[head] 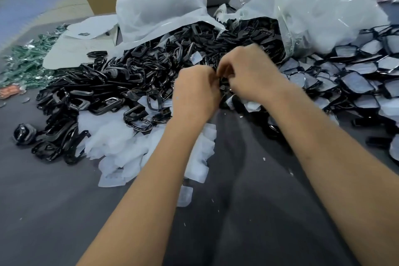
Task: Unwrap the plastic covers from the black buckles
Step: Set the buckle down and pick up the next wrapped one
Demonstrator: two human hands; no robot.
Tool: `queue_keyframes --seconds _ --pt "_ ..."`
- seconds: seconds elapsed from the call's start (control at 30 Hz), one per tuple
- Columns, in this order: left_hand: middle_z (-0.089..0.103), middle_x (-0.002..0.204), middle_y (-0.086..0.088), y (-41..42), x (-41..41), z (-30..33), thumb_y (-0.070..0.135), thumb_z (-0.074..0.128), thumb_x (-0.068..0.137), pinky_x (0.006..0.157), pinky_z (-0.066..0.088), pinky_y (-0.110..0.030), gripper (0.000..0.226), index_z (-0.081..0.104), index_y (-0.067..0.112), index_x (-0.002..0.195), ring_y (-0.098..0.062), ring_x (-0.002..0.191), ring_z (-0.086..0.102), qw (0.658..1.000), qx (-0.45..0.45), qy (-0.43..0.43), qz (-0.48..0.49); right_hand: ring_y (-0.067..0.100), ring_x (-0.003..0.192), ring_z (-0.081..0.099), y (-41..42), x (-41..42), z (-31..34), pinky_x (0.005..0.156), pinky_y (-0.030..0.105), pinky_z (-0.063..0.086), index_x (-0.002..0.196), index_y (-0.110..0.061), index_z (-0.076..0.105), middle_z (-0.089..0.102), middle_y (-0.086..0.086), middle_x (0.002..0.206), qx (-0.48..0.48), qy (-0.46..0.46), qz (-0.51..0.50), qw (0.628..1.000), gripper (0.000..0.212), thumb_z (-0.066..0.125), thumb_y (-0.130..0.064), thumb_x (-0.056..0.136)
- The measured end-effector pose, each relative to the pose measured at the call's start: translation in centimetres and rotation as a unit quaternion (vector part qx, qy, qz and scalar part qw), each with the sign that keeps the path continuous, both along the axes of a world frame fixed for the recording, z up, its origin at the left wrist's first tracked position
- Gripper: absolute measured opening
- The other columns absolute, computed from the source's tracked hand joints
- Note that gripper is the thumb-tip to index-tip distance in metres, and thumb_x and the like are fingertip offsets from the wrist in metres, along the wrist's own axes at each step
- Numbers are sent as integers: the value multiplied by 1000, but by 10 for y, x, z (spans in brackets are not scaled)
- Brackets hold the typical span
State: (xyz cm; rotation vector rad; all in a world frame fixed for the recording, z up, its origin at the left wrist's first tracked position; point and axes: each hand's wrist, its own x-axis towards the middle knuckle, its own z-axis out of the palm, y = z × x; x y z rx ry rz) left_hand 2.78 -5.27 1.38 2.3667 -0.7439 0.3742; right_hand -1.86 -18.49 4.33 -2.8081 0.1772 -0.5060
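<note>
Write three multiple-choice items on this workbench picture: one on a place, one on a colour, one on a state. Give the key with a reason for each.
1. Where do the still-wrapped buckles lie?
A. right of the hands
B. inside the cardboard box
C. on the laptop

2. What colour is the heap of bare buckles?
A. white
B. black
C. red

3. How are the two hands?
A. flat on the table
B. raised and apart
C. brought together, fingers curled round a small piece

Key: 1 A, they spread out to the right. 2 B, the heap is glossy black. 3 C, left hand and right hand meet over the pile; the piece itself is mostly hidden.
</note>
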Motion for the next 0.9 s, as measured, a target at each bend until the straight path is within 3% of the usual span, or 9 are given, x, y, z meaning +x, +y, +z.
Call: queue_keyframes --seconds 0.13,0.3,0.4,0.47,0.53,0.63,0.7,0.77,0.9 --pt "74 80 2 47 15 -11 16 66 90 79 55 -34 14 79 16 84 -18 79 69 996 -53 45 64 30 121 58 24 27 -21 94 42 56 118 -20 75 65 8 122 -64 81 41 994 41 63 2 86" --pt "73 69 5 82 24 -22 16 67 91 81 59 -36 16 77 13 78 -13 70 72 970 -184 117 108 34 97 66 17 42 -29 84 43 58 99 -14 80 73 13 100 -23 24 16 999 18 68 -4 89" --pt "76 79 -6 80 28 -21 22 65 100 78 65 -41 24 76 4 88 -21 68 76 901 -329 274 61 22 90 68 19 40 -25 84 32 54 96 -13 83 77 6 92 60 -68 65 994 17 75 -3 86" --pt "77 88 -12 74 29 -18 26 66 101 73 62 -30 27 75 1 97 -21 72 76 831 -395 392 -8 13 84 68 27 36 -20 81 21 50 93 -11 84 77 2 90 102 -96 139 980 18 78 1 82" --pt "77 88 -12 70 27 -16 12 69 99 73 60 -23 15 75 -1 105 -18 77 74 798 -417 431 -57 10 82 70 34 33 -19 78 19 53 96 -11 84 77 1 90 127 -95 185 970 24 77 6 79" --pt "76 78 -6 72 29 -16 -9 69 91 74 61 -25 27 72 2 115 -13 74 73 787 -440 430 -47 8 80 73 30 27 -13 77 22 59 110 -13 78 76 0 103 169 -82 149 971 36 74 8 81" --pt "75 73 -3 75 31 -16 -12 66 92 75 62 -28 34 71 8 119 -13 71 72 788 -441 429 -40 14 80 72 16 25 -8 81 31 61 106 -18 77 75 -2 102 84 -26 93 992 30 81 -3 81" --pt "74 74 -2 76 34 -18 -12 65 92 76 63 -30 34 73 11 117 -12 70 72 791 -438 424 -37 19 84 69 4 23 -2 83 39 61 99 -22 77 75 -1 96 -14 106 23 994 24 89 -24 78" --pt "76 78 -5 76 37 -22 -5 73 90 70 63 -29 20 75 6 107 -14 65 71 805 -437 400 -5 25 91 69 7 18 -3 86 41 60 100 -21 74 73 1 95 -31 202 -27 979 36 92 -41 75"
